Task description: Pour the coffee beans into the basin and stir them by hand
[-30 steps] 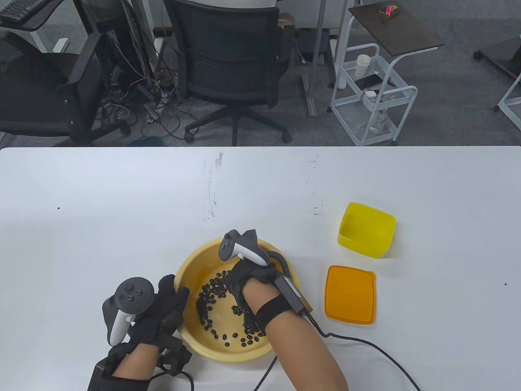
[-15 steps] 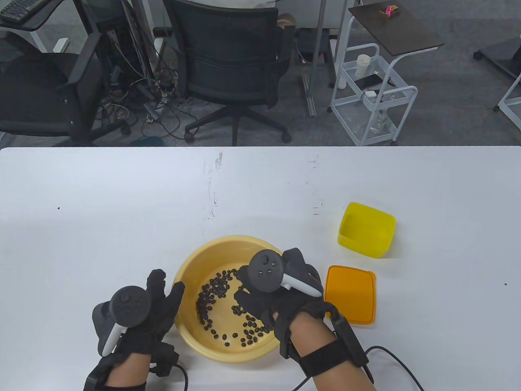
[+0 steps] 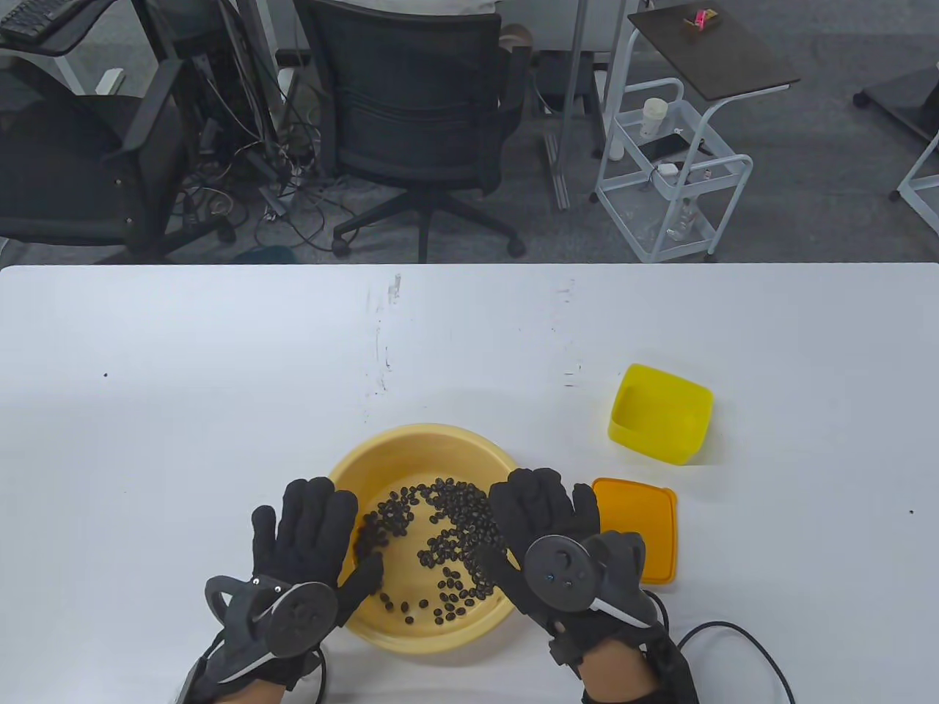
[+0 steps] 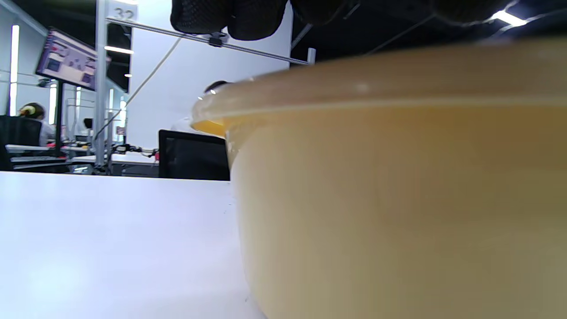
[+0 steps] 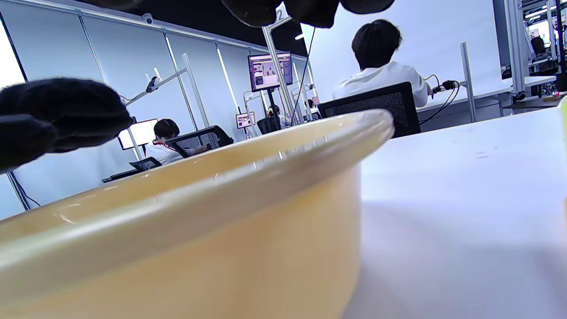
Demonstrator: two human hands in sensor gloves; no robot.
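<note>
The round tan-yellow basin [image 3: 411, 438] sits near the table's front edge with dark coffee beans [image 3: 455, 517] scattered over its floor. My left hand [image 3: 312, 524] lies flat, palm down, over the basin's left rim, with the thumb reaching inward above the beans. On the other side my right hand [image 3: 543, 510] is spread flat across the right rim. Neither hand holds anything. The left wrist view is mostly the basin's outer wall [image 4: 398, 199], with fingertips [image 4: 230, 17] above it. The right wrist view looks along the basin's rim [image 5: 221, 186], with my fingertips [image 5: 305, 11] at the top.
An empty yellow square container [image 3: 660, 414] stands to the right of the basin, behind its orange lid [image 3: 645, 532], which lies flat by my right hand. Office chairs and a white cart stand beyond the table's far edge. A person in white [image 5: 381, 75] sits in the background.
My right hand came out of the beans and back to the right rim, turning flat, palm down. My left hand flattened and slid over the left rim. The beans lie more spread out.
</note>
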